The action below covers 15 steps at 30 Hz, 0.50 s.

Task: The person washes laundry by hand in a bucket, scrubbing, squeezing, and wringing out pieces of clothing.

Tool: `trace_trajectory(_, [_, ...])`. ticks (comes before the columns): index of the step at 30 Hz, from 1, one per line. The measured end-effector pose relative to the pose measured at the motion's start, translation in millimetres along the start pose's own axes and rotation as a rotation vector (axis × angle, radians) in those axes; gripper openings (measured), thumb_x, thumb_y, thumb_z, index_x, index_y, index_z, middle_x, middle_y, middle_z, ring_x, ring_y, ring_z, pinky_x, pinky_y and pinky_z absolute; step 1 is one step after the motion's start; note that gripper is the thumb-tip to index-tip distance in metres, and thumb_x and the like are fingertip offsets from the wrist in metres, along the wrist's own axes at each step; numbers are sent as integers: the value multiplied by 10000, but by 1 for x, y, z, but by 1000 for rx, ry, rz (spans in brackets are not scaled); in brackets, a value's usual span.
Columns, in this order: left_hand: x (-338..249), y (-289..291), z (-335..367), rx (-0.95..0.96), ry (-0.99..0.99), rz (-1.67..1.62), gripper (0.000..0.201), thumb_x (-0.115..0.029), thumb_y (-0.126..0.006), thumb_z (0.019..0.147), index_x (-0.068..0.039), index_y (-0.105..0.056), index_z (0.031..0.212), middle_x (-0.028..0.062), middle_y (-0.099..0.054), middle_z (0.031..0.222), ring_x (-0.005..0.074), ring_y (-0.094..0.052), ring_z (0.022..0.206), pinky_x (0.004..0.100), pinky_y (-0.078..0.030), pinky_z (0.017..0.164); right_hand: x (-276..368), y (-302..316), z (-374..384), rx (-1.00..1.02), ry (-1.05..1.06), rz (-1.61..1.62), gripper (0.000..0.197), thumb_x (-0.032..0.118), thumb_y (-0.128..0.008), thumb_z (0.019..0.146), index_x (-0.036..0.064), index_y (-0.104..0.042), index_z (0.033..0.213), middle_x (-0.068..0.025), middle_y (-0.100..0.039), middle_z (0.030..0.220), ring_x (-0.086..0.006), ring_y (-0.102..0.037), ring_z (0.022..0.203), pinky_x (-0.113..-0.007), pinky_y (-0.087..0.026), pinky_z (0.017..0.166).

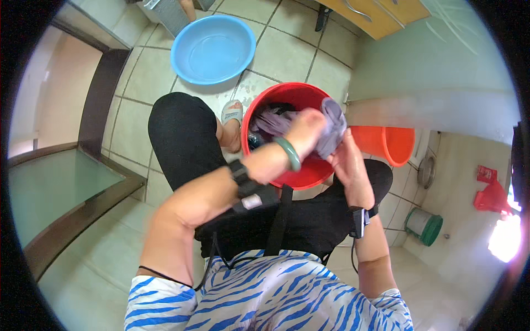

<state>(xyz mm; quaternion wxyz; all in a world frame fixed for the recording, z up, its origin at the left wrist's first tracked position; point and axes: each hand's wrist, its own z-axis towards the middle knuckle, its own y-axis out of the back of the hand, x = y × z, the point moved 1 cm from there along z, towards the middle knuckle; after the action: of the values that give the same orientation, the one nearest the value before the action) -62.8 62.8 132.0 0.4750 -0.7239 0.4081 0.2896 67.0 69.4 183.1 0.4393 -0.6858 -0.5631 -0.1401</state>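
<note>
A wet-looking grey-purple cloth point(332, 128) is bunched up over the right side of a red bucket point(282, 88), between my two hands. My right hand point(351, 168) holds its right edge, with the fingers partly hidden behind the folds. Blurred by motion, my left hand point(305, 132) is closed against the cloth's left side; a green bangle circles that wrist. More purple fabric point(270, 122) and some dark fabric lie inside the bucket, which stands between my knees.
A light-blue basin point(213, 49) sits on the tiled floor ahead. An orange-red bucket point(398, 144) lies tipped to the right, near a metal bowl point(427, 172) and a green-rimmed tub point(424, 227). A wooden-topped piece of furniture point(386, 16) stands at the far right.
</note>
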Motion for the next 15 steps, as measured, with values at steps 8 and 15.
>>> trace_trajectory(8, [66, -49, -30, 182, 318, -425, 293, 16, -414, 846, -27, -426, 1135, 114, -593, 990, 181, -548, 988, 271, -439, 823, -8, 42, 12, -209, 138, -307, 221, 161, -503, 900, 43, -527, 1085, -38, -590, 940, -135, -561, 825, -278, -474, 732])
trace_trajectory(15, [72, -7, -4, 30, 935, -885, 887, -727, -486, 699, -94, -331, 1300, 169, -305, 1371, 336, -335, 1238, 579, -259, 982, 3, -3, -7, -19, 235, -475, 302, 182, -444, 919, -2, -492, 1154, -145, -553, 1128, -247, -572, 973, -349, -477, 846])
